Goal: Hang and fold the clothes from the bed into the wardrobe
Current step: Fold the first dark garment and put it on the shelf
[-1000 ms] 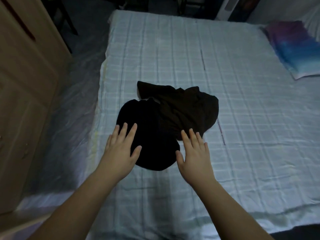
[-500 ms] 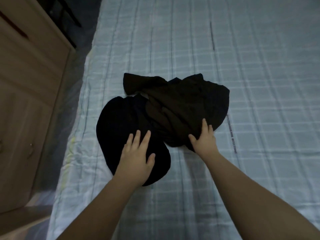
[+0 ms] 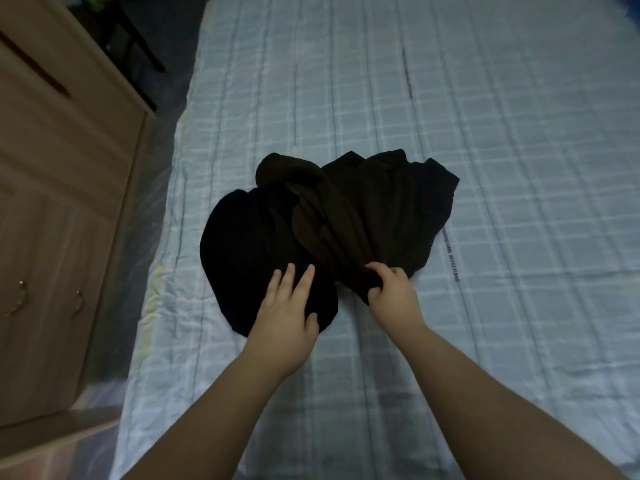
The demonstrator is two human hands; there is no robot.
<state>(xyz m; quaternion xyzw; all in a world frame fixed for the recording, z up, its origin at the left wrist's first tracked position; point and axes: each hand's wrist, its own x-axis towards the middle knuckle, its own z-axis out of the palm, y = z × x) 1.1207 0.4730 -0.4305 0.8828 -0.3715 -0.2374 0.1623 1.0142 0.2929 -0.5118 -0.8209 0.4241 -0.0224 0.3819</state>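
Fingers of the right hand (image 3: 393, 292) pinch the crumpled dark brown garment (image 3: 374, 209); left hand (image 3: 284, 317) lies flat, fingers straight, on the black garment (image 3: 249, 244). Wooden wardrobe (image 3: 52, 188) stands left of the checked bed sheet (image 3: 485, 133); fabric folds are hard to make out.

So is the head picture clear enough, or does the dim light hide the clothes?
Head view: dim, bluish light; the dark clothes lose most fold detail; the bed lines bend from the wide lens; the hands stay fairly sharp.

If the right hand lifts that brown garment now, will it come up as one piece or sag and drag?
The brown garment lies crumpled in soft folds, so it will probably sag from the right hand pinching its near edge. It overlaps the black garment, so it may drag that, though the left hand resting there should hold it.
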